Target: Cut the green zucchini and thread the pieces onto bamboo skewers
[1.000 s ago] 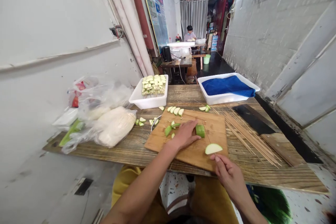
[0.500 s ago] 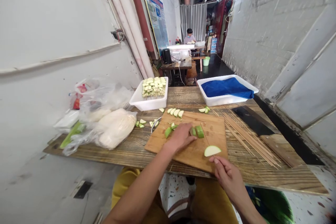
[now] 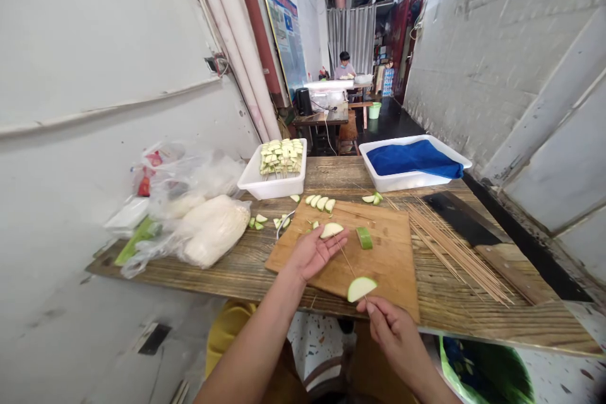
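My left hand (image 3: 315,254), palm up above the cutting board (image 3: 388,271), holds a pale half-moon vegetable slice (image 3: 331,230) between thumb and fingers. In my right hand (image 3: 388,322) is a thin wooden skewer (image 3: 345,257), pinched near its lower end. One larger half-moon slice with green skin (image 3: 362,288) is threaded on that skewer, just above my fingers. The skewer's far tip reaches the slice in my left hand; whether it has entered cannot be told. A green-skinned chunk (image 3: 364,238) stands on the board, and several slices (image 3: 320,203) lie along its back edge.
A white tub (image 3: 272,188) of skewered slices stands behind left, a white tray (image 3: 402,182) with blue cloth behind right. Loose skewers (image 3: 454,246) and a cleaver (image 3: 464,221) lie at right, plastic bags (image 3: 208,227) at left. A person (image 3: 344,67) sits far back.
My left hand has picked up a slice from the board and turned palm up. My right hand has moved left with the skewer, bringing its tip to that slice.
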`<state>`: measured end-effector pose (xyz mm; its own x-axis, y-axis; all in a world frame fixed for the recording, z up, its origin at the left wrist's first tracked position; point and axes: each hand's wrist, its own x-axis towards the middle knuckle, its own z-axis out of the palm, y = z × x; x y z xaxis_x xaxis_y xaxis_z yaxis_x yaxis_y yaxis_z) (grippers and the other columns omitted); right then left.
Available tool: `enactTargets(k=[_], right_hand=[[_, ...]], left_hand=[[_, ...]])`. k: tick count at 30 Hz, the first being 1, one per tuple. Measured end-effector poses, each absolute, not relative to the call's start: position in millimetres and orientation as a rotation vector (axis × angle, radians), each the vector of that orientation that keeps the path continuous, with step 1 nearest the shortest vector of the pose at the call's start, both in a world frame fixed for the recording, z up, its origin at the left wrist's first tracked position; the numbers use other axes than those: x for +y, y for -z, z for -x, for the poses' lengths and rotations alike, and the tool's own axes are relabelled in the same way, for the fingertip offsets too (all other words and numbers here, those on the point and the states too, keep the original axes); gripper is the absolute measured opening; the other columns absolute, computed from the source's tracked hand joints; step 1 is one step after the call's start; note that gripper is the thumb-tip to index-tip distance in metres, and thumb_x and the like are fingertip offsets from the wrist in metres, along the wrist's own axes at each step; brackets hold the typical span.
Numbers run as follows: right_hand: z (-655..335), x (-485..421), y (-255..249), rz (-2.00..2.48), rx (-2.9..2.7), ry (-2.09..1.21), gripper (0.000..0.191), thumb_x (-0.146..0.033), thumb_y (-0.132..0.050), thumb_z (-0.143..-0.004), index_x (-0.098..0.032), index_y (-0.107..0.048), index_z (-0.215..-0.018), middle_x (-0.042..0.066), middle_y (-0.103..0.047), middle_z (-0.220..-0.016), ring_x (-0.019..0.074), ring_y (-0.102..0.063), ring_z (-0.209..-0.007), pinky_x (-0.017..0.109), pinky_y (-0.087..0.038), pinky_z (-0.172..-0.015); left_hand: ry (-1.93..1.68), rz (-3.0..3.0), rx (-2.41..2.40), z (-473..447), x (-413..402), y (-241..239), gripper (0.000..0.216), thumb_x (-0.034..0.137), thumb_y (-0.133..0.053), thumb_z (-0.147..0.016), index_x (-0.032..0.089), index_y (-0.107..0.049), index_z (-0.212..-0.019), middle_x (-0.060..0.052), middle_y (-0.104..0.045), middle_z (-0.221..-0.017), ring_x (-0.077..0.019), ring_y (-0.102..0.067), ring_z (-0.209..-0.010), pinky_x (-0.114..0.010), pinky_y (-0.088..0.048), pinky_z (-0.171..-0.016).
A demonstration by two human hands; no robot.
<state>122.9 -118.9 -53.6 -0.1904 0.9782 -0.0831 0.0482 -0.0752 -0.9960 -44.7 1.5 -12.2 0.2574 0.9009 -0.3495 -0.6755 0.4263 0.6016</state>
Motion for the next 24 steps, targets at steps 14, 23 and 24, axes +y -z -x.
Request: enactTargets(k=[14, 23, 24], right_hand=[[-121.1, -120.9, 56.0, 1.22, -1.341, -1.427, 0.037, -0.046, -0.042, -0.086, -0.013, -0.058, -0.088, -0.008, -0.027, -0.051, 0.0076, -0.026, -0.045, 0.021, -0.019, -0.043], [-119.7, -120.4, 50.3, 1.239, -1.35, -1.441, 0.04, -0.049, -0.041, -0.085, -0.012, -0.057, -0.088, -0.008, -0.027, -0.05, 0.008, -0.025, -0.045, 0.021, -0.018, -0.043], [-119.5, -120.4, 50.5, 1.234, -1.345, -1.443, 0.04, -0.049, -0.041, -0.085, -0.012, -0.057, -0.088, -0.008, -0.027, -0.05, 0.008, -0.025, -0.045, 0.021, -0.018, -0.043]], left_hand=[[-1.176, -0.318, 0.852, 44.5, -1.3, 10.1, 0.02, 0.017, -0.04, -0.088, 0.004, -0.054, -0.089, -0.023, -0.064, -0.097, -0.0277, -0.061, -0.098, -0.039, -0.05, -0.086], [-1.187, -0.391, 0.868, 42.6, -3.9, 11.6, 0.015, 0.015, -0.043, -0.087, 0.006, -0.055, -0.084, -0.02, -0.066, -0.092, -0.0266, -0.063, -0.093, -0.042, -0.05, -0.085], [-1.191, -0.398, 0.875, 42.2, -4.4, 11.8, 0.015, 0.015, -0.043, -0.087, 0.006, -0.055, -0.083, -0.02, -0.066, -0.091, -0.0266, -0.064, -0.092, -0.042, -0.05, -0.084]])
